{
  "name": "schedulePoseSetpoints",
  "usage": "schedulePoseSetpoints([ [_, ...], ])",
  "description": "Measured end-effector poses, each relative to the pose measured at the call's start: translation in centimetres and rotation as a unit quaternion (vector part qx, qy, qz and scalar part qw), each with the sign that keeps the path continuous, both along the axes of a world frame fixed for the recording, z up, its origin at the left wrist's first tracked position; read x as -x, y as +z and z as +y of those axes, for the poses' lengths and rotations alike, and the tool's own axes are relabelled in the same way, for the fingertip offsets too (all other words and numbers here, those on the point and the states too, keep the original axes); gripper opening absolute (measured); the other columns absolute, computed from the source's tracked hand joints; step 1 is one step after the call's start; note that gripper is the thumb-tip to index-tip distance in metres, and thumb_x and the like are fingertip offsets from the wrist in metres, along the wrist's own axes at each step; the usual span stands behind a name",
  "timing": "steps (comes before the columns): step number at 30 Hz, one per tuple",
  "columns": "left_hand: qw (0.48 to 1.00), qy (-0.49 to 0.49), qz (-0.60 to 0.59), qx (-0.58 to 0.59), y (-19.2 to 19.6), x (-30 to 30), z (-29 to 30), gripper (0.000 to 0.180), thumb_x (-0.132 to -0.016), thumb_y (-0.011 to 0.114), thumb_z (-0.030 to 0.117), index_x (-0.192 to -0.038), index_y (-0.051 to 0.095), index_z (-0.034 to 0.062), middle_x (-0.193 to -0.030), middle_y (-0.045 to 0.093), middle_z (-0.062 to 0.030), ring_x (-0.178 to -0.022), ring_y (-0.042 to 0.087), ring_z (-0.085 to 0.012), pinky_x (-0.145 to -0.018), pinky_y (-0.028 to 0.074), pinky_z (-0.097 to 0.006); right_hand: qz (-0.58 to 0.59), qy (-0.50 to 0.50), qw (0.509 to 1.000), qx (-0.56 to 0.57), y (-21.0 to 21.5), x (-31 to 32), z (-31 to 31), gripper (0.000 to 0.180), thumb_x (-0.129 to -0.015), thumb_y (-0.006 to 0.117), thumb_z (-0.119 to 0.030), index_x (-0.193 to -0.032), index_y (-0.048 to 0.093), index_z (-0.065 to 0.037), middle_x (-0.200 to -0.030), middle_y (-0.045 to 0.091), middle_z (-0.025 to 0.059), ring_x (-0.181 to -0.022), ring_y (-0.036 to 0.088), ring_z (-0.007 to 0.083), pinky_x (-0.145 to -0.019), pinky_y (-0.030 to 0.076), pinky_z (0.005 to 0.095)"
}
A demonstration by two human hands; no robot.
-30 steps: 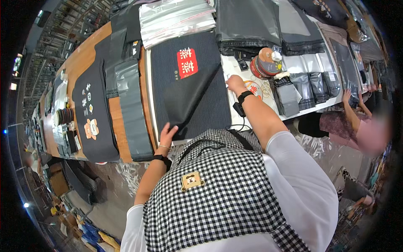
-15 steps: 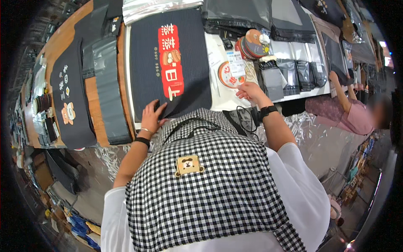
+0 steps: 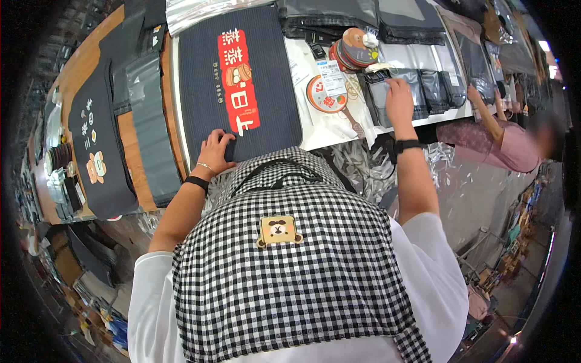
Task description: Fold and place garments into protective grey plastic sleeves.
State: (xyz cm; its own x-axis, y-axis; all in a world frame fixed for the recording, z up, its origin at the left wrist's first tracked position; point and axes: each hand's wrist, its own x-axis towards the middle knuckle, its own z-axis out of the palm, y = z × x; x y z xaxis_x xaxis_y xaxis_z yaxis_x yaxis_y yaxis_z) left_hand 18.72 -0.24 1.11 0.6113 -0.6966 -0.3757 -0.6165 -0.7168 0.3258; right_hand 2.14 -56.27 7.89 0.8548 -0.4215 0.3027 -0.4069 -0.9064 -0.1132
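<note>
A dark ribbed mat with a red printed panel lies before me on the worktable. My left hand rests on its near edge, fingers bent and thumb apart. To the mat's right is a round orange-rimmed card, partly covered by a white label. My right hand reaches over grey plastic packets, its fingers together and bent down beside some small black cards. Whatever those fingertips may hold is hidden. Just beyond stands a stack of round brown cards.
Grey plastic packets cover the table's right part. On the left lie another dark mat and a long grey plastic bag. A person in pink works at the far right. Shiny plastic strips hang below the table edge.
My right hand has moved right, away from the round card to the small black cards. My left hand stays on the mat's near edge, its fingers more bent. The view has shifted slightly.
</note>
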Motion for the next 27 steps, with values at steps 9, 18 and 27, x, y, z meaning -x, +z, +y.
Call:
schedulePoseSetpoints([
  [9,0.999,-0.003,0.013,0.038,0.3,-0.4,0.5,0.087,-0.062,0.100,0.028,-0.137,0.056,0.0249,-0.136,0.047,-0.0091,-0.132,0.052,-0.0328,-0.108,0.044,-0.049,0.271,0.071,0.947,0.160,-3.4,-3.4,-3.2,0.017,-0.092,0.062,-0.013,-0.104,0.074,-0.010,-0.108,0.071,0.0047,-0.110,0.068,0.0247,-0.087,0.058,0.0450],
  [18,0.990,-0.098,-0.090,0.054,-0.8,1.3,2.6,0.081,-0.075,0.092,0.030,-0.147,0.055,0.0183,-0.151,0.050,-0.0070,-0.133,0.053,-0.0298,-0.108,0.047,-0.044,0.209,0.155,0.944,0.204,-2.3,-4.6,-3.2,0.012,-0.094,0.060,-0.013,-0.098,0.071,-0.009,-0.106,0.070,0.0072,-0.104,0.071,0.0291,-0.081,0.060,0.0432],
  [27,0.973,-0.160,-0.159,0.057,-3.4,0.8,3.6,0.074,-0.083,0.085,0.028,-0.150,0.054,0.0218,-0.153,0.050,-0.0051,-0.136,0.053,-0.0273,-0.108,0.050,-0.045,0.302,0.054,0.942,0.135,-2.2,-5.5,-3.4,0.014,-0.094,0.057,-0.008,-0.102,0.069,-0.007,-0.103,0.071,0.0109,-0.102,0.072,0.0326,-0.082,0.061,0.0462],
])
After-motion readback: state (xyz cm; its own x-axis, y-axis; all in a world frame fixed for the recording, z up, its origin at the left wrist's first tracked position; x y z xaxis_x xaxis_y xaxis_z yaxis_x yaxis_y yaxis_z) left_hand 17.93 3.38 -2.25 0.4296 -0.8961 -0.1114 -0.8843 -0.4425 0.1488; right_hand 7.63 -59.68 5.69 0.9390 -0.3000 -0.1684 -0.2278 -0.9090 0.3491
